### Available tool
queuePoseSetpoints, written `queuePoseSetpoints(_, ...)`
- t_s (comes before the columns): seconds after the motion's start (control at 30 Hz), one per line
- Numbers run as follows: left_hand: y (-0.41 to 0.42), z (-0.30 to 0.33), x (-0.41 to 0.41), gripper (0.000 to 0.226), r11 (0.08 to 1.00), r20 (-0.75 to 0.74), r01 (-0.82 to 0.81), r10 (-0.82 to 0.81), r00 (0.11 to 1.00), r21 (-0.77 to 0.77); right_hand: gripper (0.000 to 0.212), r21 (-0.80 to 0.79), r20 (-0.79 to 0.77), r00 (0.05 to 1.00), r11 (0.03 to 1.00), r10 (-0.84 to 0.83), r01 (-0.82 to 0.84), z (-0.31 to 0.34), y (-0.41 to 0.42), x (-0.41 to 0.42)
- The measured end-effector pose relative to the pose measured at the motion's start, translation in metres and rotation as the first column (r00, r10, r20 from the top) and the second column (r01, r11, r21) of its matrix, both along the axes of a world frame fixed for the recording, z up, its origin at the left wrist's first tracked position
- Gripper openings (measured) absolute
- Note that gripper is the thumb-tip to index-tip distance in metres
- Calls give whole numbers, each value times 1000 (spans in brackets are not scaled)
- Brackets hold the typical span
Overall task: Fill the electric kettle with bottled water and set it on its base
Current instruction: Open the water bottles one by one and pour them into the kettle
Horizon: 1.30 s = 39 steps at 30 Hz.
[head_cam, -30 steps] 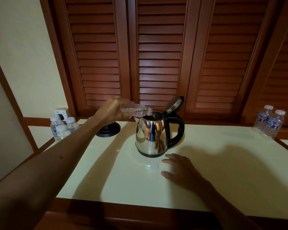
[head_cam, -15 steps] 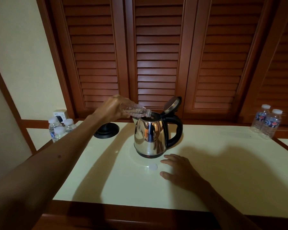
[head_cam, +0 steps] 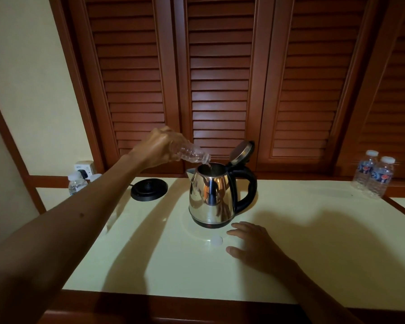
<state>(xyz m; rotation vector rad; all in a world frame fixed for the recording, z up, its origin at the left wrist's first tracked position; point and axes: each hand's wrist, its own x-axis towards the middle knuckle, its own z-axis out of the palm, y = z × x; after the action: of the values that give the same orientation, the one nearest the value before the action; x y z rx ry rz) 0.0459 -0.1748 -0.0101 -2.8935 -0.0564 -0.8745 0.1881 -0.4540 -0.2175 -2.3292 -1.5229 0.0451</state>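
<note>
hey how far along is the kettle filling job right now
Done: the kettle stands on the counter with its lid open, and a bottle cap lies off. In hand: the left hand tips a clear bottle into the opening; the right hand rests flat nearby. Left: finish pouring, close the lid, set the kettle on its black base.

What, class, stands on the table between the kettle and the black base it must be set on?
Nothing visible does. The kettle stands on the table to the right of the base, with bare tabletop between them. The left hand and its bottle are above that gap, not in it.
</note>
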Motion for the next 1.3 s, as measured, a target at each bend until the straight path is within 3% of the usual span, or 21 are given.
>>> queuePoseSetpoints(0.2, 7, 11, 0, 44, 984, -65, -78, 89, 994, 159, 59, -2, 0, 1000, 1000, -1, 1, 0, 0, 0)
queuePoseSetpoints(0.37, 10, 8, 1, 46, 973, -114, -115, 139, 984, 199, 58, 3, -1, 1000, 1000, -3, 3, 1, 0, -1)
queuePoseSetpoints(0.77, 4, -9, -7, 44, 981, -52, -15, 25, 998, 191, 55, -41, 57, 998, 999, -27, 30, 7, 0, -10)
queuePoseSetpoints(0.93, 6, -27, -11, 45, 999, 28, -12, 11, 1000, 30, 51, -51, 189, 981, 997, -44, 55, 14, 3, -17)
queuePoseSetpoints(1.1, 13, -58, -15, 46, 973, 80, -106, 125, 989, -206, 37, 51, 156, 977, 989, -144, 137, 22, 21, -33)
queuePoseSetpoints(1.2, 6, -78, -22, 48, 883, 93, -111, 172, 981, -456, 39, 16, 81, 988, 991, -132, 131, 27, 32, -45)
queuePoseSetpoints(1.3, -7, -99, -27, 53, 702, 89, -68, 184, 979, -709, 50, -117, 84, 991, 987, -102, 112, 27, 40, -48)
